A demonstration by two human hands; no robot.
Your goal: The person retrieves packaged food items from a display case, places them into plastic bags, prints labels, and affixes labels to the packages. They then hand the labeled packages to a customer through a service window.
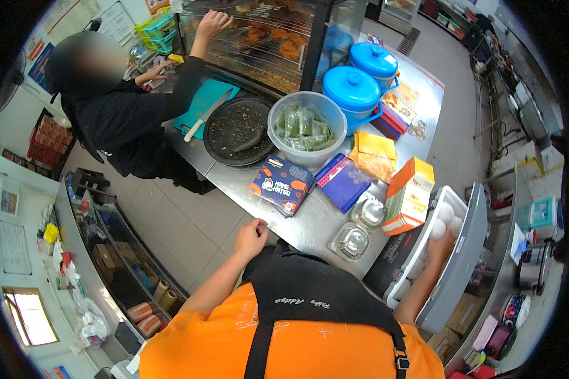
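My right hand (441, 247) reaches into an open white cooler box (397, 292) at the right end of the table. Its fingers close against a white round bundle (437, 228); the fingertips are partly hidden. More white round bundles (446, 211) lie in the box, and its grey lid (452, 278) is swung open to the right. My left hand (252, 237) rests with curled fingers by the table's front edge, nothing seen in it. Nearest to it is a stack of dark blue printed cardboard sleeves (282, 184). Two clear plastic clamshell containers (350, 241) sit left of the cooler.
A co-worker in black (126, 120) stands at the left, one arm raised by a glass food warmer (259, 44). On the steel table are a knife (207, 116), a round black tray (224, 142), a tub of green-filled bags (306, 155), blue-lidded pots (353, 88) and orange-white cartons (409, 196).
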